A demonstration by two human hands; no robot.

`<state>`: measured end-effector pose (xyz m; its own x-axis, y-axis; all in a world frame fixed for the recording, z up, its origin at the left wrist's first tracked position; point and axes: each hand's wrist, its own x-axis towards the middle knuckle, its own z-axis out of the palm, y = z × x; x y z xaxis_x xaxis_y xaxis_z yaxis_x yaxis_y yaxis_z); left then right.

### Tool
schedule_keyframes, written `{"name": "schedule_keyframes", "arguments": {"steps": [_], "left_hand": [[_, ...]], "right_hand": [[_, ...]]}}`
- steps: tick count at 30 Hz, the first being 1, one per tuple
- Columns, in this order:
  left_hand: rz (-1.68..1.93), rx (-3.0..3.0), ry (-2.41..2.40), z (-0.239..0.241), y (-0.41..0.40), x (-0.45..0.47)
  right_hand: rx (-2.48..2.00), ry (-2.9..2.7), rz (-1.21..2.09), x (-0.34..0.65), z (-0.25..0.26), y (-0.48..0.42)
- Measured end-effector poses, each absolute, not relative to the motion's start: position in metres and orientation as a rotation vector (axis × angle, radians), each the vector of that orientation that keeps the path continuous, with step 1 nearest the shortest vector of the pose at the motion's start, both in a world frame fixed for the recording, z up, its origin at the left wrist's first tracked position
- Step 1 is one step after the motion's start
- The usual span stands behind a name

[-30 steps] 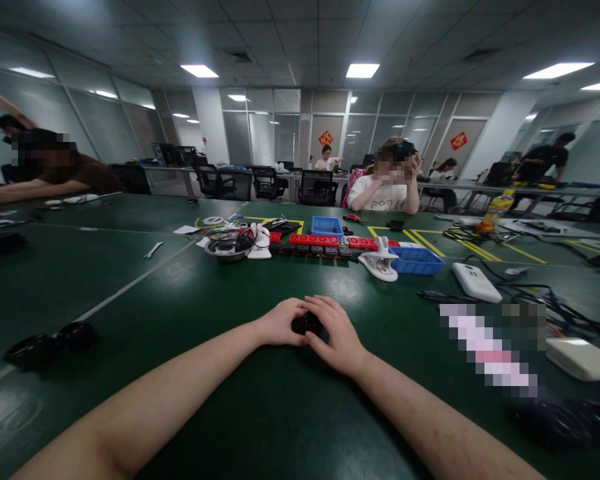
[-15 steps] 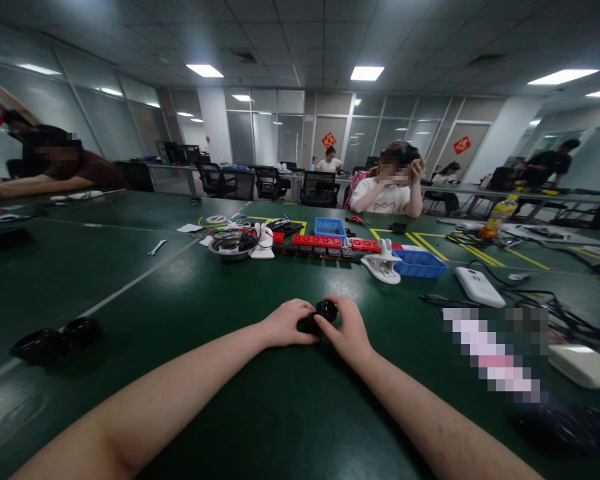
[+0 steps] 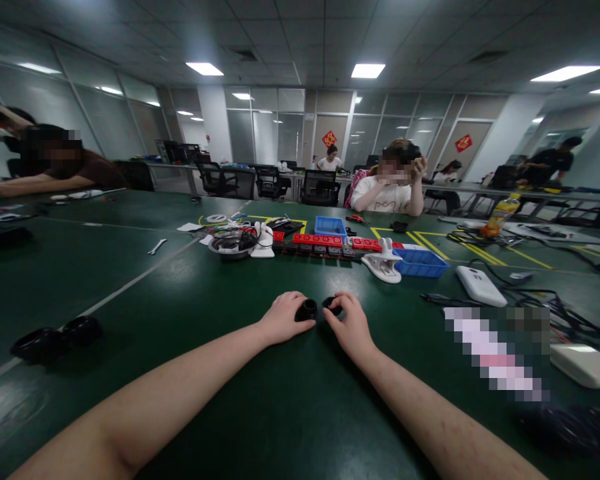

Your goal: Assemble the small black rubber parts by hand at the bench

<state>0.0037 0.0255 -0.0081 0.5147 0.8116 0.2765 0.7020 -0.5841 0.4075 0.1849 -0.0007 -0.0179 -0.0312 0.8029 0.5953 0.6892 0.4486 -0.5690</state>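
My left hand (image 3: 286, 319) is closed around a black hollow cylinder (image 3: 309, 309) whose round opening faces up. Just to the right of it, my right hand (image 3: 353, 321) grips a small black round piece (image 3: 333, 307) between thumb and fingers. A narrow gap separates the two black parts. Both hands are low over the green table (image 3: 280, 407), and the fingers hide much of what they hold.
Two black cup-like parts (image 3: 55, 340) lie at the left. Ahead are a metal bowl of cables (image 3: 230, 248), red-and-black blocks in a row (image 3: 325, 245), a white clip stand (image 3: 384, 261) and a blue bin (image 3: 420, 262). White devices (image 3: 480, 285) and cables are at right; a person (image 3: 387, 193) sits opposite.
The small round piece has come off the top of the black cylinder. My right hand has moved it slightly right, exposing the cylinder's opening; my left hand still holds the cylinder.
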Motion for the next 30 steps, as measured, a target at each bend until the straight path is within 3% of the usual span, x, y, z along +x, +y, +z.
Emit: {"name": "schedule_keyframes", "arguments": {"steps": [7,20,30], "left_hand": [[0.623,2.501,1.282,-0.008,0.023,0.003],[0.658,2.455,1.115,-0.012,0.031,-0.001],[0.845,2.331,0.913,-0.021,0.035,-0.006]], "right_hand": [[-1.457,-1.753,0.074,0.189,-0.025,0.003],[-1.281,-2.247,-0.159,0.164,0.011,-0.018],[-1.305,-2.47,-0.03,0.165,0.038,-0.02]]}}
